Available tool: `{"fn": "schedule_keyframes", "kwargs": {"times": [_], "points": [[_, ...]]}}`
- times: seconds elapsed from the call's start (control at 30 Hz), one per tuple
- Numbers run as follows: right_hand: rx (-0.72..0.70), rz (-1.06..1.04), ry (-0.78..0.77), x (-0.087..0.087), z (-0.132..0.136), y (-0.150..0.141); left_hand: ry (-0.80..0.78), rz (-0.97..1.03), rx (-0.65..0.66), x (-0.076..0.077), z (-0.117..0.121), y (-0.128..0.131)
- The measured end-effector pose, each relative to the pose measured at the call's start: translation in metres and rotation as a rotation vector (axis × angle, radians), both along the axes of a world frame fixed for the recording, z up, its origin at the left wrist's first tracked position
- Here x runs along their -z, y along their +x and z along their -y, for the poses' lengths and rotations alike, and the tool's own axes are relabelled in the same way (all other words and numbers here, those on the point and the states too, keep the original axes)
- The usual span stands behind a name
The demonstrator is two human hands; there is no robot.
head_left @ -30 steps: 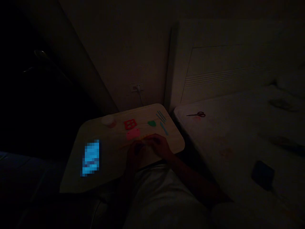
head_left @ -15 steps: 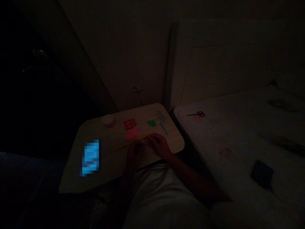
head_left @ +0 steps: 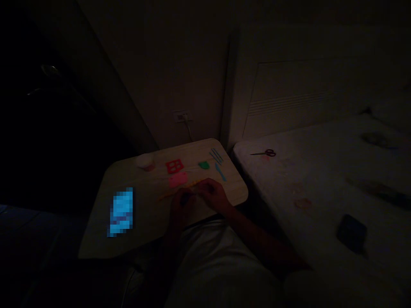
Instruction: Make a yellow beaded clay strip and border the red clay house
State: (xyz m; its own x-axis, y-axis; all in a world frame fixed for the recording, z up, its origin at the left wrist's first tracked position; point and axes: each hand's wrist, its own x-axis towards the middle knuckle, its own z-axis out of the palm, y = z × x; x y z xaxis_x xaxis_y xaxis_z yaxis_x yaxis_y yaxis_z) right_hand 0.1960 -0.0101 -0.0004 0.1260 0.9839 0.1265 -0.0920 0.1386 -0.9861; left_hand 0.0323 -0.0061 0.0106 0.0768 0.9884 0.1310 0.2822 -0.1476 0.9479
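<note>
Dimly lit, a pale tabletop point(head_left: 144, 235) is set beside a bed point(head_left: 272, 184), on which scissors point(head_left: 266, 152) are laid. Near its front edge, the left hand point(head_left: 180, 207) and the right hand point(head_left: 212, 194) are brought close together, probably so that something small can be steadied between them. Just beyond, a yellow strip point(head_left: 195, 182) is partly hidden by the right hand; an orange strip point(head_left: 167, 196) is seen beside the left. The fingers of both hands are curled, their tips nearly met; whether anything is grasped cannot be told in this darkness. A pink plate point(head_left: 177, 179), a red 4-hole frame point(head_left: 174, 166), a green piece point(head_left: 204, 165), a blue knife-shaped tool point(head_left: 220, 172) and 3 thin blue sticks point(head_left: 216, 156) are spread farther back, seemingly to be reached easily without crowding the hands. A white tub point(head_left: 145, 162) is placed at the far edge.
</note>
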Motion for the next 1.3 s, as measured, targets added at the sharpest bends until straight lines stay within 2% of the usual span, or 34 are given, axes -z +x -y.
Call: {"fn": "schedule_keyframes", "kwargs": {"times": [0.17, 0.43, 0.83, 1.0, 1.17, 1.3], "points": [[0.033, 0.044, 0.004, 0.000, -0.001, 0.000, -0.002, 0.001, 0.003, 0.001, 0.000, 0.000], [0.049, 0.077, 0.024, 0.002, 0.000, 0.001, 0.006, -0.010, 0.019, -0.008, 0.002, 0.002], [-0.001, -0.035, 0.021, 0.000, 0.000, -0.001, 0.012, -0.007, 0.005, 0.003, -0.001, 0.001], [-0.037, 0.005, 0.020, 0.002, -0.001, 0.001, 0.032, -0.020, 0.016, 0.002, -0.001, 0.001], [0.012, 0.103, 0.062, 0.004, -0.002, 0.003, 0.008, -0.009, 0.021, -0.001, 0.000, 0.001], [0.021, 0.084, 0.043, 0.002, -0.003, 0.002, 0.008, -0.004, 0.036, 0.000, 0.001, 0.002]]}}
